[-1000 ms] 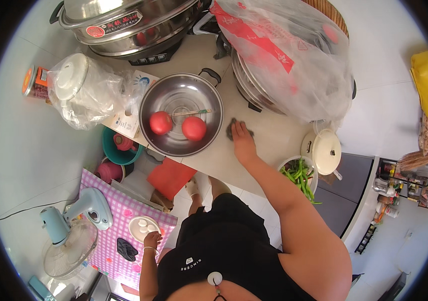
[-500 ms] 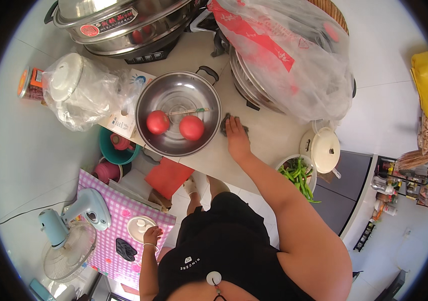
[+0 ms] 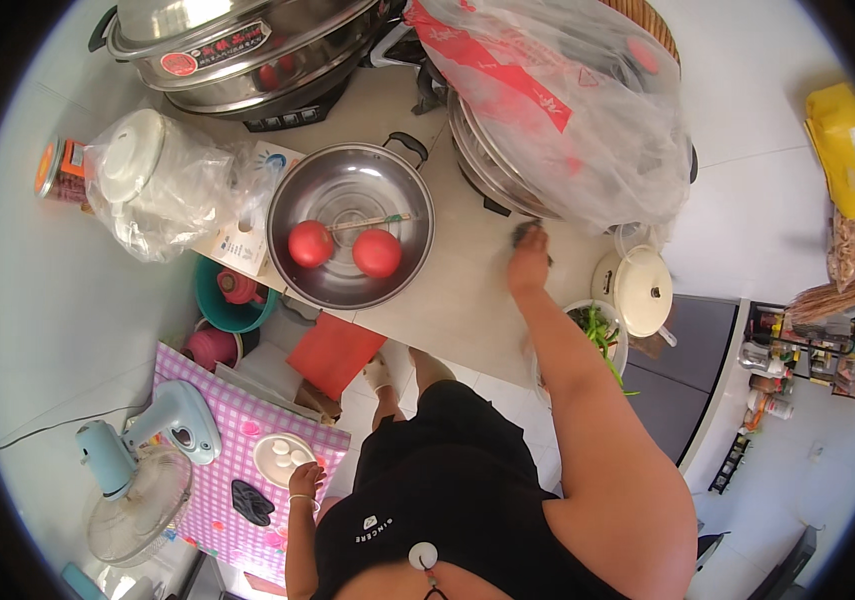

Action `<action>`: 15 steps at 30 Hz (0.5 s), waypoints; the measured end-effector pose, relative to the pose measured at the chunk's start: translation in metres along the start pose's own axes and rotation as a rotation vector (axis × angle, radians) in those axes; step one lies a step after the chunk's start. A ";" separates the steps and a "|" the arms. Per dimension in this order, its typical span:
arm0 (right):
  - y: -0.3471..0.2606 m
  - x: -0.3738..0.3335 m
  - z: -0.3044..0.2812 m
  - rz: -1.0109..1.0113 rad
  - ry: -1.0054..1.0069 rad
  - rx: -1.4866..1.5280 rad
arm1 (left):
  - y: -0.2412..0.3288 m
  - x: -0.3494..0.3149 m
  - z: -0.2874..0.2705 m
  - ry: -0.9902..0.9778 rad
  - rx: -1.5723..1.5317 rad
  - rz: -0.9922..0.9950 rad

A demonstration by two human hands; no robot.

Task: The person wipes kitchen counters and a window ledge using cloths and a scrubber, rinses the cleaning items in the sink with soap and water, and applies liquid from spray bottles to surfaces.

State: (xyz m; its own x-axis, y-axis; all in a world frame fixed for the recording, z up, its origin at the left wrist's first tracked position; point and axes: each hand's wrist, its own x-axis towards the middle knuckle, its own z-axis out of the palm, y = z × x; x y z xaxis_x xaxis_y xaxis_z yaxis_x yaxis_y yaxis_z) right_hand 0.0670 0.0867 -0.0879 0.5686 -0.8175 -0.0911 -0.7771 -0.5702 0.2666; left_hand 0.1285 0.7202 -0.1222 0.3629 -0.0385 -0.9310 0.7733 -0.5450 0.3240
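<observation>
My right hand (image 3: 529, 264) presses a dark cloth (image 3: 524, 233) onto the light countertop (image 3: 447, 325), fingers closed over it, just in front of the bagged metal cookware. To its left sits a two-handled steel pan (image 3: 352, 165) holding a red tomato (image 3: 310, 244), a second tomato (image 3: 376, 254) and a thin printed stick (image 3: 375, 221). A bowl of green peppers (image 3: 599, 330) is partly hidden by my right forearm. Down at the left, my left hand (image 3: 305, 482) hangs with loosely spread fingers beside a white plate (image 3: 263, 462) bearing small white pieces.
A large steel steamer (image 3: 237, 75) stands at the back left, near a bagged white pot (image 3: 152, 185). Metal cookware under a plastic bag (image 3: 567, 110) fills the back right. A cream lidded pot (image 3: 637, 290) sits at the right edge. A fan (image 3: 137, 480) stands on the checkered tablecloth (image 3: 222, 525).
My right hand and the cloth have slid right across the countertop, away from the pan. The right forearm now covers more of the pepper bowl. My left hand has barely moved.
</observation>
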 end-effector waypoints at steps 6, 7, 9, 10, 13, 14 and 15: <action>-0.086 -0.027 0.003 -0.154 0.065 0.158 | -0.002 0.009 0.002 -0.028 0.046 -0.046; -0.104 -0.037 0.003 -0.224 0.108 0.266 | -0.001 0.010 0.002 -0.030 0.052 -0.052; -0.107 -0.054 0.012 -0.308 0.211 0.431 | 0.008 0.009 0.004 -0.028 0.067 -0.045; -0.098 -0.045 0.021 -0.301 0.202 0.298 | 0.013 0.010 0.004 -0.031 0.067 -0.026; -0.042 -0.011 0.044 -0.166 0.089 -0.085 | 0.020 0.012 -0.003 -0.026 0.078 0.027; -0.014 0.007 0.052 0.010 0.039 -0.125 | 0.023 0.013 -0.006 -0.020 0.065 0.041; 0.022 0.020 0.076 0.276 0.030 -0.068 | 0.030 0.014 -0.010 -0.022 0.064 0.058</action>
State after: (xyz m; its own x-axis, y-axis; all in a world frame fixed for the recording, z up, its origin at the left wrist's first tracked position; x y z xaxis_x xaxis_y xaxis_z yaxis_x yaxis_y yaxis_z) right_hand 0.0411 0.0519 -0.1569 0.3461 -0.9380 0.0218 -0.8843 -0.3183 0.3416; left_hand 0.1621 0.7115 -0.1235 0.3940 -0.0896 -0.9147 0.7161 -0.5940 0.3666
